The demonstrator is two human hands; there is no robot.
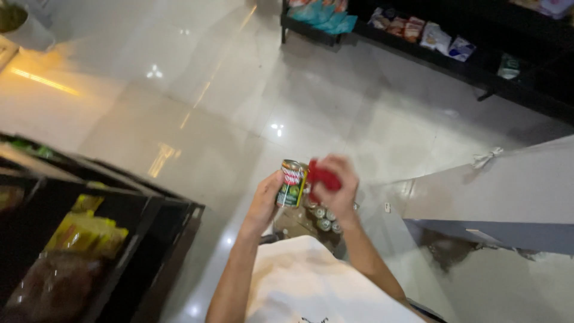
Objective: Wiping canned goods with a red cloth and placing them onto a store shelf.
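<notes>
A can [292,183] with a green and red label stands upright in the air in front of the person's chest, gripped at its side by the left hand [265,200]; the right hand [338,190] is closed around a red cloth [323,175] that touches the can's right side and top edge; the cloth is blurred, so its exact shape cannot be told. Just below the hands, more cans [323,218] sit packed together in an open cardboard box [294,222] on the floor, their round lids facing up. The floor [227,107] is pale, glossy tile, and it mirrors ceiling lights as bright spots and streaks. At the lower left a dark shelf [149,227] holds yellow packets [84,230] and a brownish bag [54,287], both dim and blurred. Along the top right runs another low black shelf [478,69]; on it lie blue-green bags [326,15], then small orange and white packets [412,30] in a row. At the right a large grey carton [496,191] leans, a white knotted strip at its upper edge.
</notes>
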